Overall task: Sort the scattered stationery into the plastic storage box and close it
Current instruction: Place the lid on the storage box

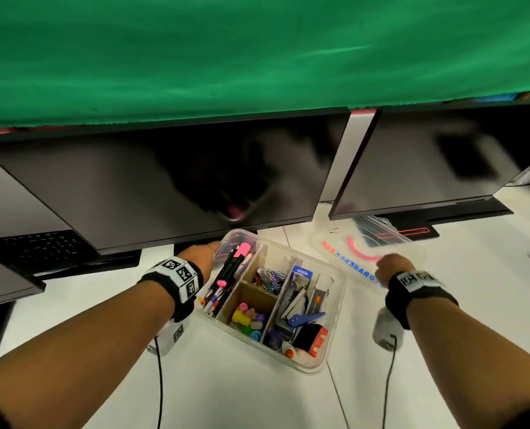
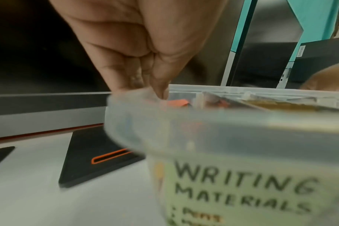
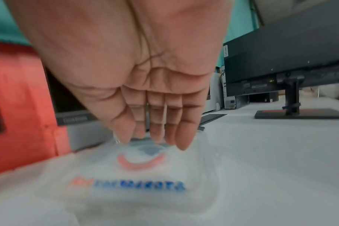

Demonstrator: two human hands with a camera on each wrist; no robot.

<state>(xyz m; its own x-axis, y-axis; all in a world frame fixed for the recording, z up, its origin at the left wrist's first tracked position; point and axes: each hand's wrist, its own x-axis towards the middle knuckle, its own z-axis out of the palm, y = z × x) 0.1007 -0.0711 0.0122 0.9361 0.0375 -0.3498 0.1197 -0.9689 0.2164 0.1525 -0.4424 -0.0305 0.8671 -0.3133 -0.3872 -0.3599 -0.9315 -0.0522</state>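
Observation:
The clear plastic storage box [image 1: 335, 323] sits open on the white desk, its compartments filled with pens, paper clips, erasers and other small stationery. My left hand [image 1: 203, 253] pinches the far left corner of its rim; in the left wrist view the thumb is inside the box [image 2: 222, 130] and the fingers are outside, at the pinch [image 2: 149, 87]. A "WRITING MATERIALS" label is on the side wall. To the right lies the clear lid [image 1: 344, 252] with a pink handle [image 1: 359, 252]. My right hand [image 1: 392, 267] reaches onto it, straight fingertips [image 3: 182, 140] touching the lid [image 3: 145, 175].
Two dark monitors [image 1: 164, 181] [image 1: 428, 162] stand close behind the box and lid, under a green cloth. The right monitor's black base [image 1: 412, 232] lies just behind the lid. A black keyboard [image 1: 34, 246] is at the far left. White desk stretches in front of the box.

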